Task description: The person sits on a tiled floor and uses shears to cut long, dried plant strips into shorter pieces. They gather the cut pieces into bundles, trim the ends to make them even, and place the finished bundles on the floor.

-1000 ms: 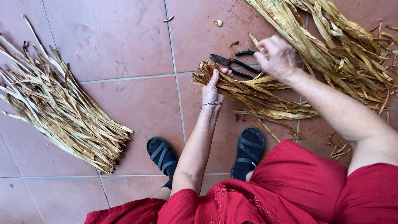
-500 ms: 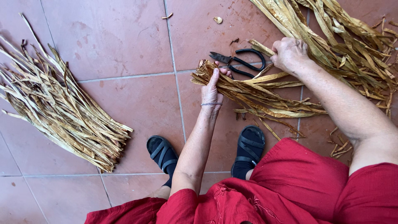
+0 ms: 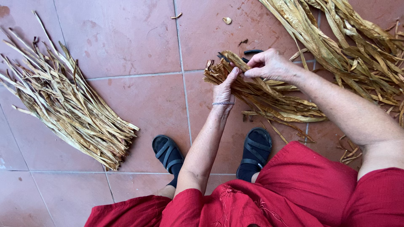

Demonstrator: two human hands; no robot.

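Dried leaf bundle (image 3: 261, 90) lies across the floor tiles (image 3: 126, 42) ahead of my sandals (image 3: 168, 153), long axis running left to right, cut ends pointing left. My left hand (image 3: 224, 89) grips those ends; my right hand (image 3: 273, 65) pinches one strip. Black scissors (image 3: 252, 52) lie just behind.

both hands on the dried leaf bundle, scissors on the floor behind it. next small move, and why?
Probably lay the pinched strip flat onto the bundle. The right hand pinches one dried strip at its cut end, just above the bundle of dried leaves that the left hand steadies. The scissors lie on the tiled floor, mostly hidden behind the right hand, so neither hand holds them.
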